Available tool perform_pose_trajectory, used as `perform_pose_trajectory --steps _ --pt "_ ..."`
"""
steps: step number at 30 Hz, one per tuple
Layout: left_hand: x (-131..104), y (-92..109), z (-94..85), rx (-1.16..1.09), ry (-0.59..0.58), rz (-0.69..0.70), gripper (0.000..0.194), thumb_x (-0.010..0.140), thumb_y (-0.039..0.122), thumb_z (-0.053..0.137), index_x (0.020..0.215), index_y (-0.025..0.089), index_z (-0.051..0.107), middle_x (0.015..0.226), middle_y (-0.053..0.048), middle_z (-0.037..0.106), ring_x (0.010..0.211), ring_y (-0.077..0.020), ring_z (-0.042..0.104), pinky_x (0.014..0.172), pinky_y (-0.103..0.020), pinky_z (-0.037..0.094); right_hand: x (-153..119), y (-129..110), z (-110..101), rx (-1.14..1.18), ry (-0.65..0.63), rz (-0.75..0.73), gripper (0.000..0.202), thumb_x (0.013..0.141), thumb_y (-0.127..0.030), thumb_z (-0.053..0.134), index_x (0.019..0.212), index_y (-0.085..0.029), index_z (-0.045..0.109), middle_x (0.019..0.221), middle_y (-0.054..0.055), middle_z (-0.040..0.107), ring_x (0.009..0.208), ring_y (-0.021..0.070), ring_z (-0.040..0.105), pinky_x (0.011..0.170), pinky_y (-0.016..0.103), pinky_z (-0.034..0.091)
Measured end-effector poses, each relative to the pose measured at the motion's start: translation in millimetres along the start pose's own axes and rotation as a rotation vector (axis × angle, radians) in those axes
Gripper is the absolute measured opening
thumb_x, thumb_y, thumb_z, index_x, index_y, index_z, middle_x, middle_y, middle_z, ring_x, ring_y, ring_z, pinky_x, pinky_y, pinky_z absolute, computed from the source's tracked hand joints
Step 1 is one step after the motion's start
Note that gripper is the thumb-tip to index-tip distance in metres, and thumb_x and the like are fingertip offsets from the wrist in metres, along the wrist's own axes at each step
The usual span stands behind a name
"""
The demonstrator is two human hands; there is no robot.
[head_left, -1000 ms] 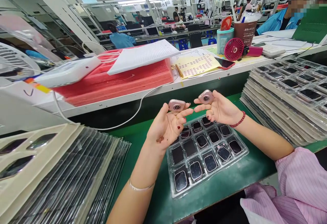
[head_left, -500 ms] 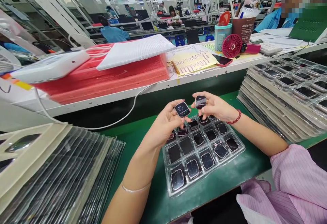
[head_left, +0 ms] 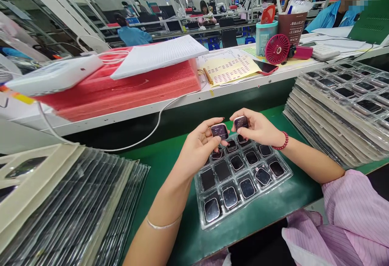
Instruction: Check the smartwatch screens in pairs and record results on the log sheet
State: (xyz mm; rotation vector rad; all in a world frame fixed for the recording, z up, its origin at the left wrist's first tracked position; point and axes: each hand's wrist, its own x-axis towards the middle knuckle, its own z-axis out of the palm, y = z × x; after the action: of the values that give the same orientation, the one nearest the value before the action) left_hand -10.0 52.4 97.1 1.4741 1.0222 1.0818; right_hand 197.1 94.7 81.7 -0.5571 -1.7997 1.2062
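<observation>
My left hand holds a square smartwatch with a lit screen, its thumb on the lower edge of the face. Close by on the right, my right hand grips a second smartwatch between thumb and fingers, its screen also showing faint marks. The two watches are apart, raised over the far edge of a clear plastic tray. In the tray's compartments lie several dark-faced watches, such as one at the near left corner. Two compartments in the left part show only dark squares. My fingers hide part of the back row.
Stacked trays stand at left and right on the green table. Behind, a white shelf bears red foam, papers, a phone, a pink fan and cups. A white cable hangs down. People sit beyond.
Both watches have tilted and shifted slightly right. My left thumb has moved onto the edge of its watch, and my right thumb has come up onto the other one's face.
</observation>
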Motion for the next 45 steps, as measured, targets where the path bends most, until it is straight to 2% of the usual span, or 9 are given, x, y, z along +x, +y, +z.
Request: perform_pose_trajectory --steps 3,8,13,17,22,30,36,40,45 --pt "0 0 0.2 -0.003 0.000 -0.004 0.058 0.078 0.025 0.072 0.133 0.019 0.055 0.107 -0.008 0.071 0.076 -0.0163 0.071 0.054 -0.021 0.049 -1 -1 0 -0.046 -0.003 0.007 0.032 0.078 -0.015 0.061 0.109 -0.015 0.054 0.093 0.004 0.063 0.080 0.0143 0.063 0.060 0.023 0.049" --pt "0 1 1.6 0.027 0.020 0.005 0.042 0.079 0.026 0.070 0.120 0.017 0.063 0.093 -0.005 0.071 0.072 -0.0156 0.070 0.054 -0.021 0.049 -1 -3 0 -0.100 0.003 -0.035 0.027 0.079 -0.015 0.058 0.106 -0.015 0.055 0.095 0.005 0.065 0.081 0.0141 0.062 0.060 0.022 0.047" --pt "-1 3 2.7 0.039 0.017 -0.008 0.040 0.078 0.024 0.070 0.117 0.018 0.063 0.096 -0.005 0.072 0.074 -0.0159 0.070 0.055 -0.021 0.049 -2 -5 0 -0.191 0.020 -0.020 0.033 0.076 -0.015 0.058 0.109 -0.015 0.057 0.093 0.004 0.066 0.079 0.0145 0.060 0.055 0.021 0.045" --pt "-1 4 3.6 0.043 0.031 -0.003 0.036 0.079 0.024 0.069 0.114 0.017 0.065 0.092 -0.005 0.071 0.071 -0.0161 0.070 0.054 -0.021 0.048 -3 -6 0 -0.174 0.028 -0.047 0.026 0.079 -0.014 0.055 0.105 -0.015 0.058 0.088 0.003 0.066 0.074 0.0128 0.059 0.059 0.022 0.047" --pt "-1 4 4.6 0.037 0.032 -0.022 0.040 0.075 0.020 0.069 0.114 0.018 0.063 0.096 -0.005 0.071 0.073 -0.0171 0.070 0.053 -0.021 0.048 -4 -9 1 -0.224 0.029 -0.018 0.034 0.075 -0.013 0.056 0.109 -0.016 0.057 0.097 0.005 0.066 0.080 0.0143 0.060 0.054 0.019 0.045" --pt "-1 3 1.6 0.063 0.021 -0.006 0.039 0.079 0.024 0.069 0.117 0.018 0.063 0.098 -0.006 0.071 0.074 -0.0168 0.070 0.055 -0.022 0.049 -4 -9 0 -0.216 0.044 -0.003 0.033 0.076 -0.016 0.060 0.109 -0.016 0.058 0.094 0.005 0.066 0.079 0.0146 0.060 0.054 0.019 0.046" --pt "-1 3 3.6 0.063 0.041 -0.008 0.035 0.079 0.024 0.069 0.113 0.017 0.065 0.090 -0.005 0.071 0.071 -0.0162 0.070 0.053 -0.021 0.048 -4 -7 1 -0.208 0.045 -0.053 0.023 0.079 -0.014 0.056 0.102 -0.015 0.059 0.091 0.004 0.066 0.078 0.0139 0.061 0.060 0.022 0.047" --pt "-1 5 5.8 0.064 0.040 -0.031 0.039 0.074 0.021 0.069 0.112 0.018 0.064 0.096 -0.005 0.071 0.073 -0.0168 0.070 0.052 -0.021 0.047 -4 -8 1 -0.248 0.035 -0.025 0.034 0.075 -0.012 0.055 0.108 -0.016 0.058 0.094 0.004 0.067 0.077 0.0141 0.061 0.055 0.021 0.044" --pt "-1 5 6.0 0.060 0.070 -0.015 0.036 0.075 0.029 0.072 0.109 0.017 0.065 0.096 -0.006 0.071 0.069 -0.0164 0.069 0.059 -0.026 0.052 -4 -8 0 -0.213 0.015 -0.005 0.036 0.076 -0.013 0.052 0.110 -0.016 0.058 0.095 0.004 0.067 0.078 0.0140 0.061 0.057 0.022 0.045"
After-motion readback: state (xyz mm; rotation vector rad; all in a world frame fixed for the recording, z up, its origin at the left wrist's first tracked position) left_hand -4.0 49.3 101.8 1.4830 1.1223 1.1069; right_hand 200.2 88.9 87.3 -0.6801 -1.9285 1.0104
